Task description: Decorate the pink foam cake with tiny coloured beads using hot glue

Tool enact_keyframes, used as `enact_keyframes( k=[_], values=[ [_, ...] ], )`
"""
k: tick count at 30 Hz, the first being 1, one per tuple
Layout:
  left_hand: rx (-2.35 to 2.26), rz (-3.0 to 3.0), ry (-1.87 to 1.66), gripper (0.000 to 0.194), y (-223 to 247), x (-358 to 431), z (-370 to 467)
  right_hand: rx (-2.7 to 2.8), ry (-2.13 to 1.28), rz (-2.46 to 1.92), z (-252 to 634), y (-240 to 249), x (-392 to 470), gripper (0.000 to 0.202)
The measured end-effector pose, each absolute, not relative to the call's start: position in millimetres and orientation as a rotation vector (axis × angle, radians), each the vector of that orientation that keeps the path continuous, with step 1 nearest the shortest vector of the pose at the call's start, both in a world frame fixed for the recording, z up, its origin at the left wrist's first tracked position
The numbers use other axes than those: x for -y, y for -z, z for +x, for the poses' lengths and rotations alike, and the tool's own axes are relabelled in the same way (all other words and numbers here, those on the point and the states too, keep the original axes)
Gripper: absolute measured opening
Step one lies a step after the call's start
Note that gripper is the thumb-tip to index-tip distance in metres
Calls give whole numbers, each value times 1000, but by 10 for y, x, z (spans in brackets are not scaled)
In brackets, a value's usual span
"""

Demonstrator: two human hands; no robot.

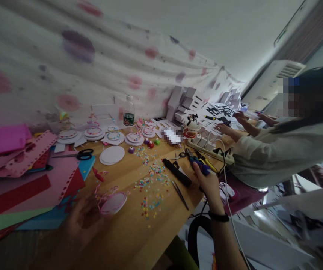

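My left hand (pixel 84 215), dim and a little blurred, is closed on the edge of a small round white card piece with pink trim (pixel 115 203), tilted above the table. A red bit of paper (pixel 98 174) stands just behind it. On the right, my right hand (pixel 208 182) has its fingers round blue-handled pliers (pixel 203 167); the fingers partly hide the handles. Yellow-handled pliers (pixel 210 165) lie beside them. Left of that hand are a black tool (pixel 177 172), tweezers (pixel 180 195) and small scissors (pixel 180 155). Colourful paper dots (pixel 151 202) are scattered between my hands.
Stacked pink paper sheets (pixel 37 183) and black scissors (pixel 84 154) lie at left. White discs (pixel 112 154), decorated round pieces (pixel 94 133) and a bottle (pixel 129 112) stand behind. A power strip (pixel 209 150) with a white cable is at right, near a co-worker's arms (pixel 248 125).
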State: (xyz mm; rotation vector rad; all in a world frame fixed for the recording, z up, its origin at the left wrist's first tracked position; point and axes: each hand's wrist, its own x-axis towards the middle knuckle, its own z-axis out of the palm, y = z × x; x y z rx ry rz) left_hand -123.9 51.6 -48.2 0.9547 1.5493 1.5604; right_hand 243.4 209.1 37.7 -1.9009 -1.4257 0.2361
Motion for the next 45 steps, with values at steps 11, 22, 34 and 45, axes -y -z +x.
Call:
enact_keyframes(
  k=[11,22,34,45],
  values=[
    [-1601,895,-1571,73,201,-511,-1140,1510,188,-1516,2144,-192,-1423,41],
    [-1575,926,-1520,69,112,-493,-1157,1875,-104,-1683,1944,139,-1394,28],
    [-1529,920,-1516,71,110,-487,-1192,1868,-366,-1652,2037,-81,-1314,15],
    [-1556,966,-1527,69,189,-493,-1205,2105,-574,-1458,1710,-174,-1277,12]
  ],
)
